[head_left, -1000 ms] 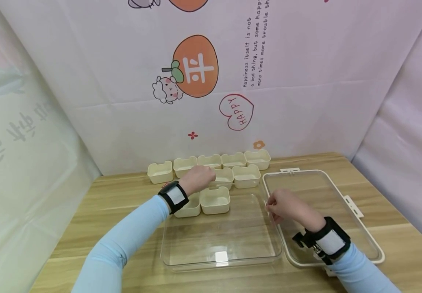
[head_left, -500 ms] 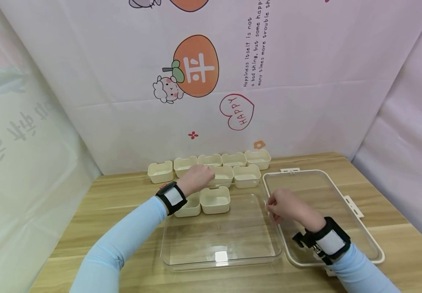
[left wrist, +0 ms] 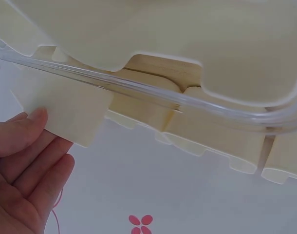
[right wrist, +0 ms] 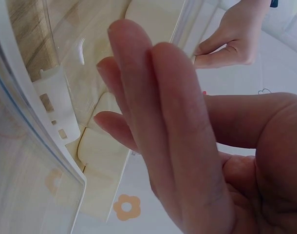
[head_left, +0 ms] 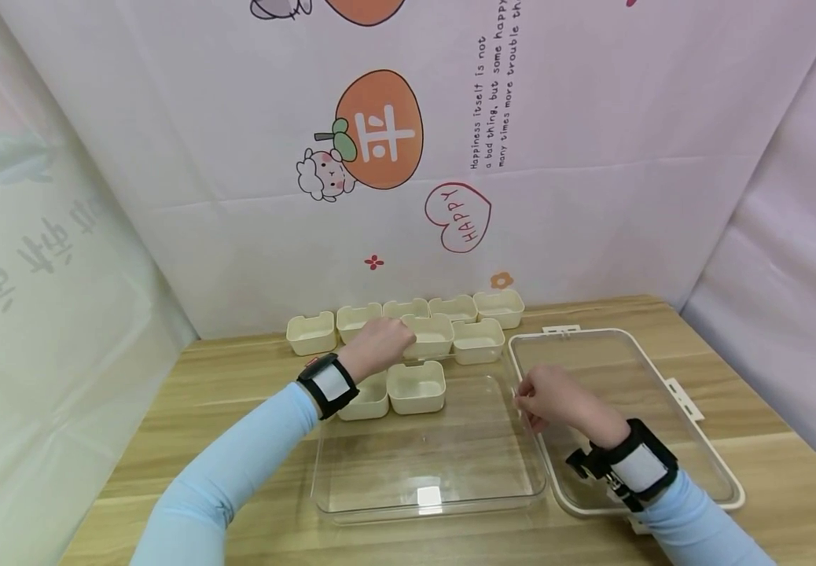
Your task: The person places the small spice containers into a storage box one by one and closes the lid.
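Observation:
My left hand (head_left: pixel 378 346) pinches a small cream bin (head_left: pixel 431 336) between thumb and fingers, as the left wrist view shows with the thumb on the bin's wall (left wrist: pixel 73 109). This bin is close over the back rim of a clear plastic box (head_left: pixel 479 511). Two like bins sit inside the box at its back left; the right one (head_left: pixel 417 389) shows whole, while my left hand partly covers the left one (head_left: pixel 365 405). My right hand (head_left: pixel 556 397) is at the box's right wall, its fingers (right wrist: pixel 182 112) fairly straight and holding nothing.
Several more cream bins, among them a far-left one (head_left: pixel 311 334) and a far-right one (head_left: pixel 498 308), stand behind the box. A clear lid with a white frame (head_left: pixel 715 456) lies to the right on the wooden table (head_left: pixel 252 503). Printed cloth (head_left: pixel 578 212) hangs behind.
The bin in my left hand has risen slightly, and the left wrist has shifted a little to the left. My right hand has stayed at the box's right side.

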The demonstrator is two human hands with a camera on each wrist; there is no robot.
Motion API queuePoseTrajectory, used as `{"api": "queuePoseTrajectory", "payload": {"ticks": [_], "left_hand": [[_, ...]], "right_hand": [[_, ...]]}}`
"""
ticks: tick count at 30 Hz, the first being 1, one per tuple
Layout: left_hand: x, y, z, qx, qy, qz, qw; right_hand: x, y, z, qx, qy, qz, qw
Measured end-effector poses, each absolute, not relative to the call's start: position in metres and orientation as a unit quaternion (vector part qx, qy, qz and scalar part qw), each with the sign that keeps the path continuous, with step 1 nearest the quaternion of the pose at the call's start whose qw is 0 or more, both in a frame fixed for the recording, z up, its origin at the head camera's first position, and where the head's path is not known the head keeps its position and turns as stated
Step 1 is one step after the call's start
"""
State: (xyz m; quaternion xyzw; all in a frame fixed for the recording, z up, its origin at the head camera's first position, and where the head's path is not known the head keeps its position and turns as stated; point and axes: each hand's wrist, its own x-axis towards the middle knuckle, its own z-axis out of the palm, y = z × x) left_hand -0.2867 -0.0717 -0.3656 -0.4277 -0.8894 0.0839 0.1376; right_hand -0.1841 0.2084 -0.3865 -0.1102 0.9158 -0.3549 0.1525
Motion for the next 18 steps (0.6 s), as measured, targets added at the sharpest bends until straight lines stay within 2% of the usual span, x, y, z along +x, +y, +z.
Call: {"api": "queuePoseTrajectory", "payload": {"ticks": [18], "left_hand": [[-0.267, -0.067, -0.351, -0.450, -0.869, 0.073, 0.191]], "right_hand": [[-0.183, 0.208, -0.384, -0.118, 0.914, -0.358, 0.151]]}}
